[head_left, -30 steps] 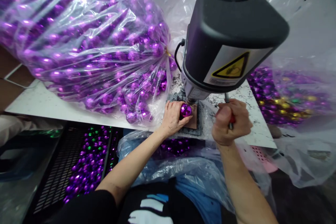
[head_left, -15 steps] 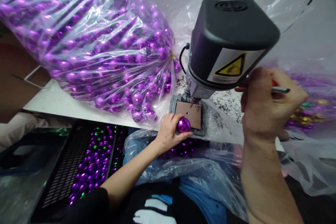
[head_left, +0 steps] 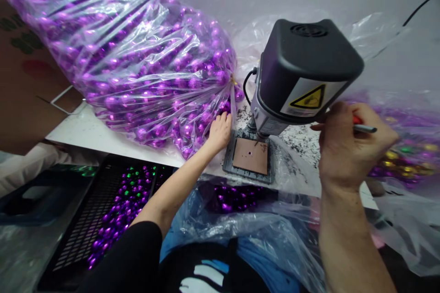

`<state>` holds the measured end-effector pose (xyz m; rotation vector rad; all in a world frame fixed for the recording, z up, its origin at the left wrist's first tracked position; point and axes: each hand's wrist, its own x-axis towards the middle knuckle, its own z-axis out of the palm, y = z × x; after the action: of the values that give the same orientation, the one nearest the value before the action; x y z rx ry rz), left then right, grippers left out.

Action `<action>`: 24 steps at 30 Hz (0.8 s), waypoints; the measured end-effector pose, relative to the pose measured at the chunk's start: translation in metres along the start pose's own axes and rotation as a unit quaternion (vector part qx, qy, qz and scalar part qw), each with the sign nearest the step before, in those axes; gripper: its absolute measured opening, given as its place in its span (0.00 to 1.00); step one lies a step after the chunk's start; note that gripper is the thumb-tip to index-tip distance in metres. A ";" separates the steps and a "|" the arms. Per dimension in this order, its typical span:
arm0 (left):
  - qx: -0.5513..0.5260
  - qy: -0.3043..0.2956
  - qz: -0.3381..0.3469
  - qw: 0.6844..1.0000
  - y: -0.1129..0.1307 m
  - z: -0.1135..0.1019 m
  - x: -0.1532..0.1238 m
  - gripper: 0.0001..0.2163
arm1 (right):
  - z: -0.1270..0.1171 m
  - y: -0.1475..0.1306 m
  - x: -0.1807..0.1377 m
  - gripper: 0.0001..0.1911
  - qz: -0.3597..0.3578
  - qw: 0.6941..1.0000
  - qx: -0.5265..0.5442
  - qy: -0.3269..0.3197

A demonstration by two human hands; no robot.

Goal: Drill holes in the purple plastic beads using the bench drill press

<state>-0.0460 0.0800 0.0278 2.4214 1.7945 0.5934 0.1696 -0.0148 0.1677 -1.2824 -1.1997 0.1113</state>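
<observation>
My left hand [head_left: 220, 132] reaches to the near side of a clear bag [head_left: 147, 68] full of shiny purple balls. Its fingers bend down among the balls by the bag's gathered neck; their tips are hidden, so I cannot tell whether they hold one. My right hand [head_left: 354, 142] is closed in a fist beside the black-topped bench drill [head_left: 309, 68]. From this fist sticks a grey-ended handle [head_left: 365, 128] with a red part. Under the drill head lies a brown square plate [head_left: 252, 161] with a small hole, no ball on it.
Dark shavings [head_left: 302, 142] litter the white table. A black crate [head_left: 85, 219] with purple and green balls stands lower left. More purple balls [head_left: 237, 198] lie below the table edge. Clear bags with purple and gold items [head_left: 402, 160] sit at right; a cardboard box [head_left: 37, 82] stands at left.
My left hand has left the plate and moved up and left to the bag; the purple ball it held is gone from there. My right hand stays at the drill.
</observation>
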 end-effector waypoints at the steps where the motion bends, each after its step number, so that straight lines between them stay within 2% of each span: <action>1: 0.015 -0.004 0.002 1.000 -0.003 0.001 0.011 0.23 | 0.000 -0.001 0.000 0.25 0.004 1.000 0.000 -0.003; 4: 0.037 0.004 0.004 0.999 -0.009 0.004 0.030 0.17 | 0.000 -0.004 0.000 0.25 0.012 1.000 0.001 -0.006; 8: 0.013 0.024 -0.016 1.000 -0.017 0.000 0.034 0.10 | -0.001 -0.007 0.001 0.25 0.012 1.000 -0.007 -0.017; 11: -0.041 0.033 -0.030 0.998 -0.019 -0.014 0.020 0.14 | -0.003 -0.008 0.001 0.25 0.016 0.999 -0.008 -0.030; 13: -0.137 0.045 -0.039 0.989 -0.017 -0.026 0.001 0.20 | -0.004 -0.009 0.001 0.25 0.017 0.999 -0.003 -0.035; 15: -0.301 0.016 -0.051 0.952 -0.012 -0.036 -0.022 0.23 | -0.003 -0.008 0.001 0.25 0.016 0.999 -0.002 -0.034; 18: -0.537 -0.092 -0.095 0.833 -0.002 -0.039 -0.053 0.26 | 0.000 -0.008 0.002 0.25 0.014 1.000 -0.001 -0.019; 20: -0.617 -0.138 -0.135 0.763 0.004 -0.034 -0.066 0.26 | 0.001 -0.007 0.003 0.24 0.011 1.000 0.004 -0.012; 22: -0.646 -0.154 -0.168 0.728 0.009 -0.027 -0.072 0.28 | 0.001 -0.007 0.005 0.25 0.008 1.000 0.013 -0.014; 24: -0.650 -0.150 -0.187 0.721 0.013 -0.021 -0.072 0.30 | 0.001 -0.007 0.008 0.25 0.012 0.999 0.025 -0.019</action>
<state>-0.0589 0.0049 0.0315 1.0532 0.9896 0.8909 0.1689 -0.0113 0.1775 -1.2547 -1.2074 0.1826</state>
